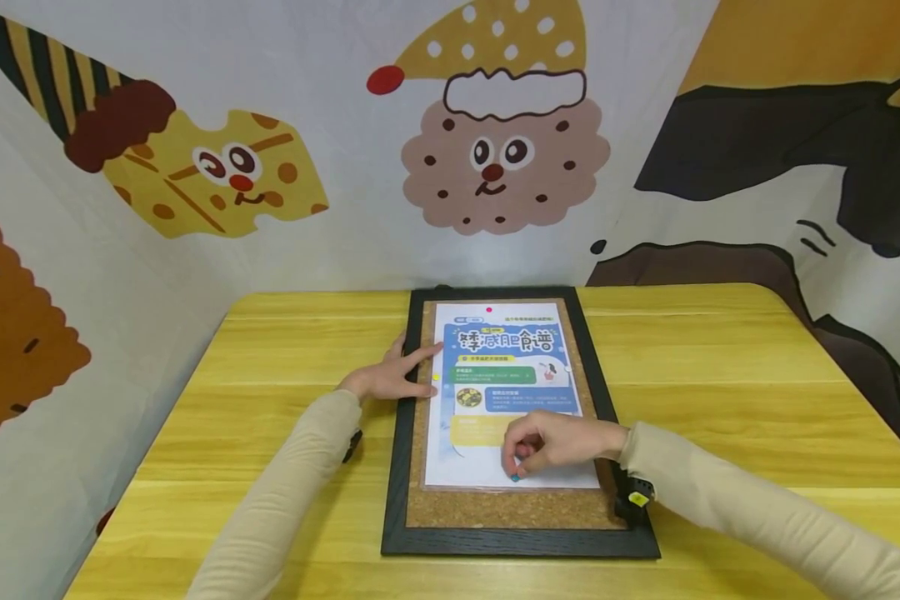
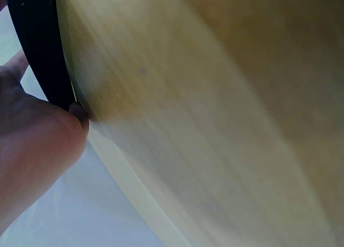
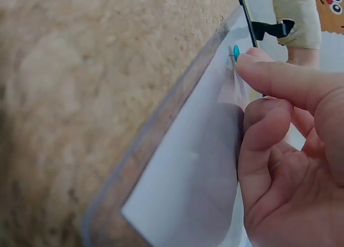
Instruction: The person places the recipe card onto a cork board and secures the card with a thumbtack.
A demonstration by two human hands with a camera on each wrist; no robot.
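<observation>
A black-framed corkboard (image 1: 517,510) lies on the table, carrying a laminated printed sheet (image 1: 480,468) with Chinese text. My right hand (image 1: 558,442) pinches a teal thumbtack (image 3: 236,53) between thumb and forefinger at the sheet's lower middle. In the right wrist view its thin point shows close to the sheet's surface; whether it has gone in I cannot tell. My left hand (image 1: 390,375) rests over the frame's left side with fingers spread, two fingertips reaching the sheet's left edge. Round the sheet sit a red tack (image 1: 489,310), a yellow tack (image 1: 436,377) and a white tack (image 1: 568,368).
The wooden table (image 1: 720,375) extends to both sides of the board. Behind it hangs a wall covering (image 1: 330,250) printed with cartoon food. A dark wrist strap (image 1: 640,490) is on the right wrist, over the frame's right edge.
</observation>
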